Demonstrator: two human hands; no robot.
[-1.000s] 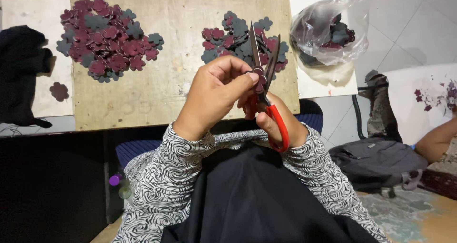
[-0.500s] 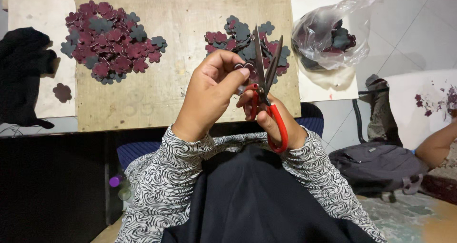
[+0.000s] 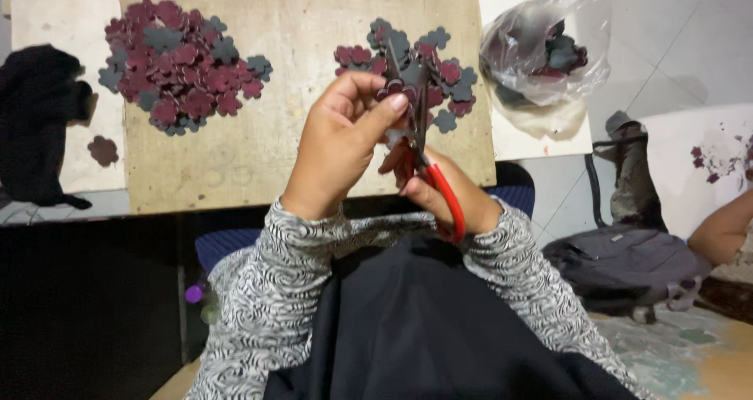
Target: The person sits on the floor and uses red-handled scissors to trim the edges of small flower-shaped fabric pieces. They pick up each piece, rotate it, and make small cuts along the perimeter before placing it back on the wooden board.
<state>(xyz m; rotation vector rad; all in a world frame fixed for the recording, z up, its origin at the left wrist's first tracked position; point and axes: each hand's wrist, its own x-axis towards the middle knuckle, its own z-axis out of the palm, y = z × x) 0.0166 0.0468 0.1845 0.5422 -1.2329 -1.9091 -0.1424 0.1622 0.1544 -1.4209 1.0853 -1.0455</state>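
Left hand [image 3: 337, 145] pinching small maroon flower-shaped cut-out [image 3: 390, 90] | right hand [image 3: 451, 196] gripping red-handled scissors [image 3: 427, 153], blades at cut-out, above far wooden board [image 3: 298, 157] | risk: fingertip close to blades, likely nick.

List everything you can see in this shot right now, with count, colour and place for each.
flower piece in hand: one, maroon, pinched by the left fingers at the blades
scissors: one pair, red handles, dark blades pointing up
wooden board: one, tan, in front of the person
big pile of flower pieces: many, maroon and grey, board's left part
small pile of flower pieces: many, maroon and grey, behind the hands
loose flower piece: one, maroon, left of the board
plastic bag: one, clear, holding dark pieces, right of the board
black cloth: one, far left
backpack: one, grey, floor at right
another person's arm: one, right edge
left hand: holding the piece
right hand: gripping the scissors
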